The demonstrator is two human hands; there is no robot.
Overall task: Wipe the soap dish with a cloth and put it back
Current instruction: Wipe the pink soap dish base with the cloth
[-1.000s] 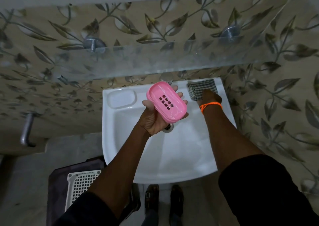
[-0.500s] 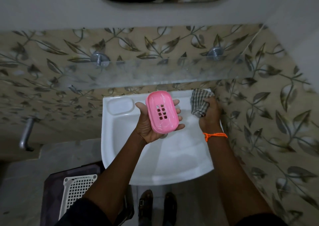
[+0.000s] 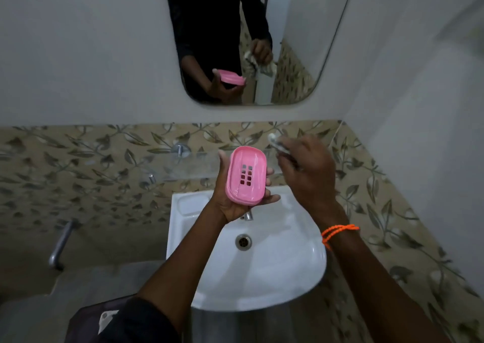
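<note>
Nearest the camera, both forearms reach out over a white sink (image 3: 288,277); the dark sleeves are cut off by the lower edge, and a dark shape with a pale patch at the lower left is too dim to name. An orange thread (image 3: 337,232) circles the right wrist.

The left hand (image 3: 230,201) lies palm up above the back rim of the sink, cradling the pink soap dish (image 3: 246,176). The dish rests on the palm with its open side up, the thumb along its left edge and fingertips (image 3: 269,171) curling up past its right edge. The drain slots in its floor show clearly. No brand or writing is legible on it.

Just to the right and apart from the dish, the right hand (image 3: 307,172) is seen from the back, fingers closed around a cloth (image 3: 277,142). Only a blurred pale corner of the cloth sticks out beyond the knuckles; its pattern cannot be made out there.

Behind the hands, a glass shelf (image 3: 193,165) is barely visible against the leaf-patterned tiles. Farther up, the mirror (image 3: 293,54) reflects the dish and the bunched cloth hanging from the closed hand.
</note>
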